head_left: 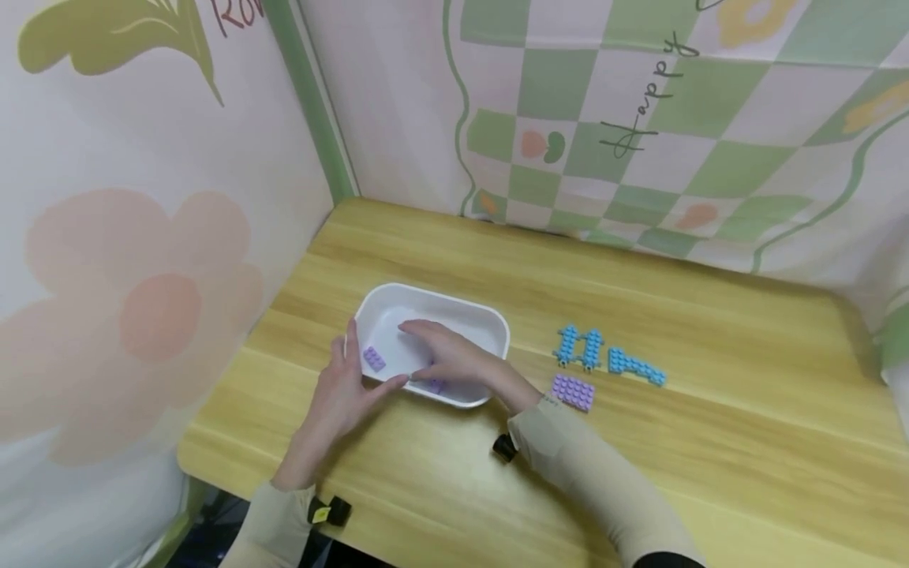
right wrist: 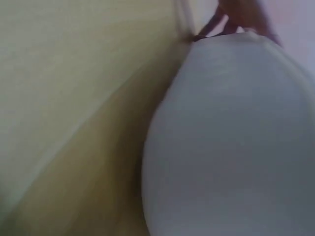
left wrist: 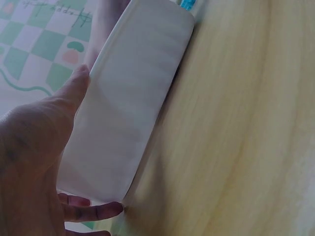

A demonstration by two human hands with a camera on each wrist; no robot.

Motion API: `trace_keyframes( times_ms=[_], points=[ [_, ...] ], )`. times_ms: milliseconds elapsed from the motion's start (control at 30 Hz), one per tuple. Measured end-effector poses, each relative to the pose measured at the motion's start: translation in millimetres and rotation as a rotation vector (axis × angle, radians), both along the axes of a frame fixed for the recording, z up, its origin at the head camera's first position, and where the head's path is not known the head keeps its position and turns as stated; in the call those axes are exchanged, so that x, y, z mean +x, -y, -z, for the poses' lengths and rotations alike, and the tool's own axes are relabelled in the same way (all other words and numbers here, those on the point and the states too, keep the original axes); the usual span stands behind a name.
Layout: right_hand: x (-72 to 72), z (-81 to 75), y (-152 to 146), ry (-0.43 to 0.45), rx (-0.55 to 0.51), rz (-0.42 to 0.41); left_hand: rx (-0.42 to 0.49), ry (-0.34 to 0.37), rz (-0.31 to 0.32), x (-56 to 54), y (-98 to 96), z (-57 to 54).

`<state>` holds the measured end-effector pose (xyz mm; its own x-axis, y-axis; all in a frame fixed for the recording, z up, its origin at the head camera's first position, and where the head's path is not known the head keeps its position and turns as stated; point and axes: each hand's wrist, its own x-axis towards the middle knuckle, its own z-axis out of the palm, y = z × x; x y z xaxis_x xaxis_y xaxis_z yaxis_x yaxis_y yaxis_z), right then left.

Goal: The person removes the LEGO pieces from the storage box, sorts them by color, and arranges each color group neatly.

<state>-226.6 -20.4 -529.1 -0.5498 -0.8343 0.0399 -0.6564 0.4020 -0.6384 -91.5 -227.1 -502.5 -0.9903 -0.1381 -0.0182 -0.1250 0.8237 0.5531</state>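
Note:
A white plastic tray point(head_left: 398, 292) stands on the table, with a small lilac building brick point(head_left: 374, 359) lying at its left end. My left hand point(head_left: 341, 390) holds the tray's near left corner, thumb at the front rim and fingers along the end wall. In the left wrist view, the thumb of the left hand point(left wrist: 39, 132) reaches the rim of the tray point(left wrist: 118, 103). My right hand point(head_left: 454, 359) reaches into the tray with thumb and fingers spread apart. Below it another lilac brick point(head_left: 436, 386) shows, partly hidden by the hand. The right wrist view shows mostly the tray's outer wall point(right wrist: 231, 132).
Right of the tray lie two blue brick pieces with side pegs, one of them the left piece point(head_left: 566, 345), and a blue stepped brick assembly point(head_left: 637, 367). A lilac studded plate point(head_left: 573, 392) lies nearer me. Patterned curtains point(head_left: 561, 87) border the wooden table point(head_left: 426, 489).

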Motion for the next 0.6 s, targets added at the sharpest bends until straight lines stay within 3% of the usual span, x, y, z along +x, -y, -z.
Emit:
trace_keyframes(
  times_ms=[167,333,467,600],
  points=[
    [6.2,-12.6,21,0.035,0.047,-0.022,-0.002,-0.005,0.002,0.4,0.0,0.8],
    [17.8,-40.3,36,0.015,0.177,-0.054,-0.004,-0.014,0.011,-0.3,-0.4,1.7],
    [20.7,-42.1,43,-0.069,0.226,-0.083,-0.015,-0.019,0.017,-1.0,0.2,1.6],
    [21.5,-39.3,44,-0.069,0.168,-0.084,-0.018,-0.02,0.016,-1.3,1.2,0.9]
  ],
)
